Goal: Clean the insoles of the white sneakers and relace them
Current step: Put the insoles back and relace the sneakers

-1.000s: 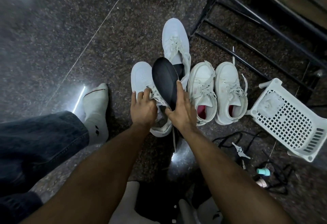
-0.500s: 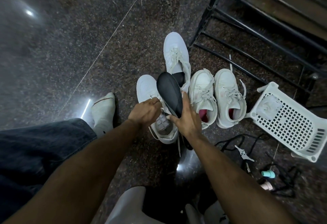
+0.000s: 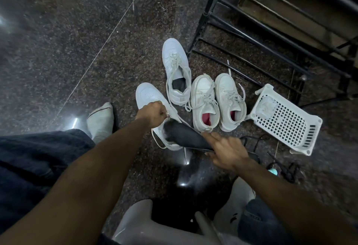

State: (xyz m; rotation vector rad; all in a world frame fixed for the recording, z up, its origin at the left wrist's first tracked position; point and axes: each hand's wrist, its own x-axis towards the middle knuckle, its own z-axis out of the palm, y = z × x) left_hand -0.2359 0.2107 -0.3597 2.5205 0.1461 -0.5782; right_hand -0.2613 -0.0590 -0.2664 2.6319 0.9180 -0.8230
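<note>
Several white sneakers stand on the dark stone floor. My left hand (image 3: pixel 153 113) grips the tongue and laces of the nearest sneaker (image 3: pixel 148 95). My right hand (image 3: pixel 225 150) holds the heel end of a black insole (image 3: pixel 187 135), whose front end lies in that sneaker's opening. A second white sneaker (image 3: pixel 175 66) with a dark lining stands behind it. To the right sit two off-white sneakers (image 3: pixel 203 93) (image 3: pixel 227 89) with red linings, side by side.
A white perforated plastic basket (image 3: pixel 286 120) lies tipped at the right. A black metal rack (image 3: pixel 251 37) stands behind the shoes. Black cords (image 3: pixel 286 169) and a teal object (image 3: pixel 273 171) lie near my right wrist. My socked foot (image 3: pixel 100 118) is at left; a pale stool (image 3: pixel 139 223) is below.
The insole has swung down from standing upright to lying low, its front end in the near sneaker. My right hand moved right and toward me; my left hand closed on the laces.
</note>
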